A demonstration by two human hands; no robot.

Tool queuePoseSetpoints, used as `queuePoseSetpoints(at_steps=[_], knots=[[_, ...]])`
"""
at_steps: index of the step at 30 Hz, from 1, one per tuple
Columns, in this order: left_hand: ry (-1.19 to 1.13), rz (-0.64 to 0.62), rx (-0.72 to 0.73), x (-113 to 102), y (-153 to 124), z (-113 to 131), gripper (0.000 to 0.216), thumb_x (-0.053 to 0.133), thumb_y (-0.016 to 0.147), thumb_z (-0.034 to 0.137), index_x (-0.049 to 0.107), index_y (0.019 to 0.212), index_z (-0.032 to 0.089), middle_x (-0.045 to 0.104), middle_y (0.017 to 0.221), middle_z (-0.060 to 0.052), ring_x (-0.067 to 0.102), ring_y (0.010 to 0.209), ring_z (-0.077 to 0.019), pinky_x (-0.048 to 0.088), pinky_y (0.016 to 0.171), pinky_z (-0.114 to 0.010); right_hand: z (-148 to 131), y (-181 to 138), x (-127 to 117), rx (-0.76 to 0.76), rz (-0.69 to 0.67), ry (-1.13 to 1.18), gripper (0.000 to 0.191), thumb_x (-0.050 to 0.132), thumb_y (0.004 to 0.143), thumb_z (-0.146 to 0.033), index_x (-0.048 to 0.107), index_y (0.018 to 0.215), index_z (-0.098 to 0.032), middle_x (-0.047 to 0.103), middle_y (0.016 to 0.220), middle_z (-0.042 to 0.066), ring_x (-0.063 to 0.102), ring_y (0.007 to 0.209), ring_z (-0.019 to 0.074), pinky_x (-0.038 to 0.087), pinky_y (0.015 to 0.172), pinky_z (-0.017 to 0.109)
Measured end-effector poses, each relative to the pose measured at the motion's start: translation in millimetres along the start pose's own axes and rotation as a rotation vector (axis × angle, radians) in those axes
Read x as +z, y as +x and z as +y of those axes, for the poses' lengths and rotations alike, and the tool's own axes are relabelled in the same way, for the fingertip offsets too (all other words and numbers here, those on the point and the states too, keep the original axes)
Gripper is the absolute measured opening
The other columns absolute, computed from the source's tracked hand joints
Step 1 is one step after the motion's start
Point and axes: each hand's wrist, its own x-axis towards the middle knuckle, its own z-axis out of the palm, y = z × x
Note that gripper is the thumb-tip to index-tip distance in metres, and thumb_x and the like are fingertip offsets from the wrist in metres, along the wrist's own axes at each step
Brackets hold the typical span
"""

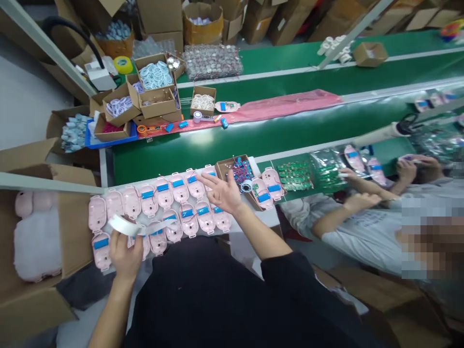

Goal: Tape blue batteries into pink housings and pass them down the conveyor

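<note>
My left hand is closed around a roll of white tape at the near left of the tray. A loose, see-through strip runs from the roll to the right, over the shells. My right hand hovers above the right part of the rows, thumb and fingers apart; nothing shows in it. Below both hands, pink plastic shells lie in two rows on a white board. Many shells hold a blue battery with thin red wires; a few at the left show none.
A cardboard box of wired blue batteries stands right of the rows, beside green circuit boards. Left is a large carton with pink parts. Across the green conveyor are boxes of rings. Co-workers' hands are at right.
</note>
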Motion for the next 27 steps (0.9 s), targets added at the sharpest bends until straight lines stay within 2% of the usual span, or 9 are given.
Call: queuePoseSetpoints(at_steps=[2, 4, 9, 14, 18, 20, 23, 25, 27], knots=[[0.013, 0.003, 0.017, 2, -2, 11, 0.035, 0.068, 0.087, 0.012, 0.069, 0.122, 0.017, 0.074, 0.119, -0.014, 0.070, 0.114, -0.0295, 0.054, 0.101, -0.042, -8, -7, 12, 0.021, -0.078, 0.083, 0.094, 0.000, 0.094, -0.082, 0.058, 0.142, -0.026, 0.057, 0.152, 0.016, 0.050, 0.051, 0.0107, 0.016, 0.039, 0.024], [0.022, 0.008, 0.030, 4, -3, 20, 0.038, 0.066, 0.089, 0.010, 0.067, 0.127, 0.018, 0.073, 0.120, -0.014, 0.069, 0.116, -0.0289, 0.054, 0.100, -0.040, -6, -16, 27, 0.045, -0.148, 0.135, 0.098, -0.003, 0.093, -0.084, 0.056, 0.144, -0.025, 0.053, 0.156, 0.017, 0.049, 0.050, 0.0101, 0.016, 0.039, 0.025], [0.009, 0.025, 0.005, 1, -4, 29, 0.040, 0.065, 0.090, 0.008, 0.066, 0.129, 0.018, 0.073, 0.122, -0.014, 0.068, 0.120, -0.0281, 0.053, 0.103, -0.039, 12, -25, 50, 0.035, -0.208, 0.202, 0.084, 0.016, 0.095, -0.084, 0.055, 0.147, -0.030, 0.047, 0.161, 0.012, 0.043, 0.047, 0.0066, 0.019, 0.039, 0.024], [0.016, 0.027, -0.042, 0, -7, 30, 0.036, 0.064, 0.093, 0.015, 0.067, 0.128, 0.018, 0.073, 0.120, -0.013, 0.069, 0.117, -0.0282, 0.054, 0.103, -0.042, 17, -23, 58, -0.006, -0.230, 0.242, 0.084, 0.024, 0.092, -0.088, 0.062, 0.140, -0.031, 0.043, 0.164, 0.009, 0.041, 0.046, 0.0055, 0.021, 0.039, 0.024], [0.019, 0.018, -0.056, 1, -7, 31, 0.035, 0.064, 0.093, 0.016, 0.067, 0.128, 0.019, 0.073, 0.120, -0.013, 0.069, 0.117, -0.0281, 0.054, 0.104, -0.043, 19, -24, 60, -0.007, -0.247, 0.230, 0.082, 0.030, 0.092, -0.086, 0.063, 0.140, -0.029, 0.050, 0.160, 0.011, 0.045, 0.048, 0.0073, 0.022, 0.040, 0.024], [0.016, 0.011, -0.044, 2, -7, 30, 0.038, 0.064, 0.093, 0.014, 0.066, 0.130, 0.018, 0.073, 0.121, -0.014, 0.068, 0.119, -0.0283, 0.054, 0.103, -0.042, 26, -20, 58, -0.013, -0.214, 0.221, 0.079, 0.038, 0.091, -0.085, 0.065, 0.139, -0.027, 0.058, 0.152, 0.012, 0.049, 0.050, 0.0084, 0.024, 0.039, 0.024], [0.030, 0.023, -0.015, 2, -8, 26, 0.041, 0.067, 0.090, 0.011, 0.067, 0.131, 0.018, 0.073, 0.122, -0.014, 0.069, 0.118, -0.0293, 0.055, 0.101, -0.041, 45, 0, 43, -0.094, -0.049, 0.162, 0.064, 0.075, 0.081, -0.066, 0.068, 0.132, -0.027, 0.073, 0.131, 0.009, 0.055, 0.056, 0.0099, 0.034, 0.043, 0.023], [0.039, 0.030, 0.000, 3, -9, 22, 0.042, 0.068, 0.089, 0.010, 0.068, 0.129, 0.017, 0.073, 0.121, -0.015, 0.069, 0.117, -0.0302, 0.055, 0.101, -0.042, 55, 24, 19, -0.173, 0.099, 0.092, 0.062, 0.091, 0.068, -0.044, 0.070, 0.123, -0.026, 0.079, 0.111, 0.005, 0.059, 0.060, 0.0108, 0.041, 0.048, 0.022], [0.039, 0.030, 0.003, 3, -11, 17, 0.042, 0.069, 0.088, 0.009, 0.068, 0.129, 0.018, 0.073, 0.122, -0.015, 0.068, 0.118, -0.0311, 0.054, 0.102, -0.043, 57, 51, -18, -0.237, 0.245, -0.011, 0.055, 0.094, 0.061, -0.034, 0.071, 0.109, -0.023, 0.080, 0.096, 0.003, 0.063, 0.064, 0.0122, 0.048, 0.054, 0.023]])
